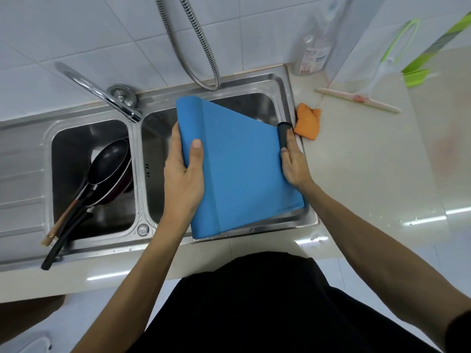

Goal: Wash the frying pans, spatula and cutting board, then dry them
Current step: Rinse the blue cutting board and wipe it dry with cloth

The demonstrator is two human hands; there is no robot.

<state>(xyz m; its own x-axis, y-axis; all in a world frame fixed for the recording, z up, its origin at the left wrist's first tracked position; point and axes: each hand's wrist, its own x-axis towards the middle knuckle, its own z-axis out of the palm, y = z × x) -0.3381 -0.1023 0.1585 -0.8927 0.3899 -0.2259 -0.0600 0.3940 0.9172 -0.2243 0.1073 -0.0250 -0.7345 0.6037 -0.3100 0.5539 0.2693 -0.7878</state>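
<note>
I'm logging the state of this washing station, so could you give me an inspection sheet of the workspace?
Surface: pale counter, with water drops near the steel double sink.
Job's things: blue cutting board held over the right basin; frying pans stacked in the left basin, spatula handle alongside theirs.
Clutter: orange cloth, squeegee and bottle on the counter right of the sink.
Grips: left hand and right hand each grip a side edge of the board.
Cables: nothing seen; a metal hose hangs down.
Surroundings: white tiled wall, faucet at the back rim.

Unreadable blurred print on bottle [313, 50] label
</note>
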